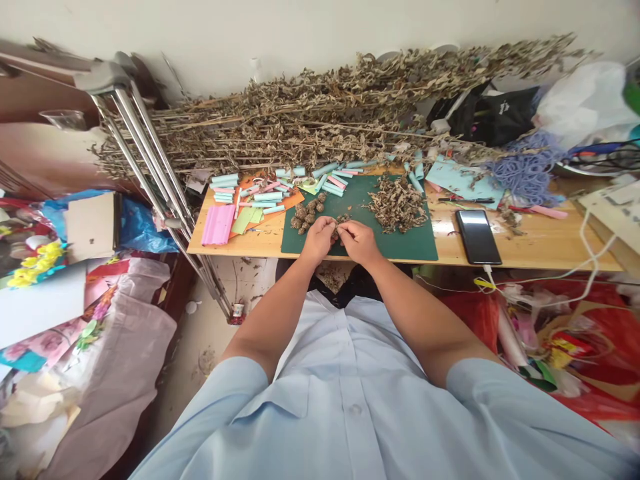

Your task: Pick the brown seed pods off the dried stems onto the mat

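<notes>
My left hand [320, 238] and my right hand [357, 240] meet over the front of a green cutting mat [320, 251]. The fingers of both are pinched together on a small bit of dried leaf [336, 233], mostly covered by the fingertips. Just behind my left hand sits a cluster of rolled dried-leaf balls [306, 215]. A loose heap of crumpled dried leaves [399, 205] lies on the mat to the right of my right hand. A few leaf scraps [343, 219] show just beyond my fingertips.
Long dried plant stalks [300, 120] line the back of the wooden table [530, 247]. Blue and pink paper rolls [267, 197] lie left of the mat. A phone [477, 237] with a cable, purple yarn [527, 167] and metal crutches [145, 147] flank the work area.
</notes>
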Demonstrator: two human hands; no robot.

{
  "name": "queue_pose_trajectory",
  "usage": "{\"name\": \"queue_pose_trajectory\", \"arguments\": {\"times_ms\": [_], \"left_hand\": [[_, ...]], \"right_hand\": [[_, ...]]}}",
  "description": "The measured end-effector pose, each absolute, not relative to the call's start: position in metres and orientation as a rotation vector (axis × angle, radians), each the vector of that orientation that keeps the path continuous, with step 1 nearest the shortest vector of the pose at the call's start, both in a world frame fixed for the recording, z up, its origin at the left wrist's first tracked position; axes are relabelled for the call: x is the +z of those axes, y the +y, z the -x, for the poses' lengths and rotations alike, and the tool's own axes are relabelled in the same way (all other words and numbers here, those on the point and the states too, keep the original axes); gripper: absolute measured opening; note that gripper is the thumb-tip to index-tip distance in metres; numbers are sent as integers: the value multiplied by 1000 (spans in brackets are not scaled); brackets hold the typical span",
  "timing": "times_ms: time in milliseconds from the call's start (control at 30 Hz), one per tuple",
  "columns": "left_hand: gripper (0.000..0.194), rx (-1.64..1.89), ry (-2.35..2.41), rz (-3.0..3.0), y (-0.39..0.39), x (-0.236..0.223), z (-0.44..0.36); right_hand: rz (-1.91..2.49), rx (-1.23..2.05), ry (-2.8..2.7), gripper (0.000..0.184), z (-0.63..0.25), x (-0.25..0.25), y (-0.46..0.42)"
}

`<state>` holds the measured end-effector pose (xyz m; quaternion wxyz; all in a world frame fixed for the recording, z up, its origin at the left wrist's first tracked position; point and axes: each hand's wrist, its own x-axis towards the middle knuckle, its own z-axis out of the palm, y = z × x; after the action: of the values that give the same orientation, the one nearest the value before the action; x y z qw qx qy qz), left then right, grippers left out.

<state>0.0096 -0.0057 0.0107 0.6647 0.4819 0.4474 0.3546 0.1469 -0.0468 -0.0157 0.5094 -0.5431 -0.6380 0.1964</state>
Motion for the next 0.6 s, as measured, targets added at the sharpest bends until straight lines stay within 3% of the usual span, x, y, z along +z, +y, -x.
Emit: {"name": "queue_pose_trajectory", "arguments": {"times_ms": [400, 600], "left_hand": [[12, 778, 1054, -1189, -5, 11, -11], [21, 778, 1036, -1208, -4, 9, -9]], "right_hand": [[1416, 420, -1523, 15, -147, -25, -44], [1437, 605, -1440, 15, -149, -20, -44]]}}
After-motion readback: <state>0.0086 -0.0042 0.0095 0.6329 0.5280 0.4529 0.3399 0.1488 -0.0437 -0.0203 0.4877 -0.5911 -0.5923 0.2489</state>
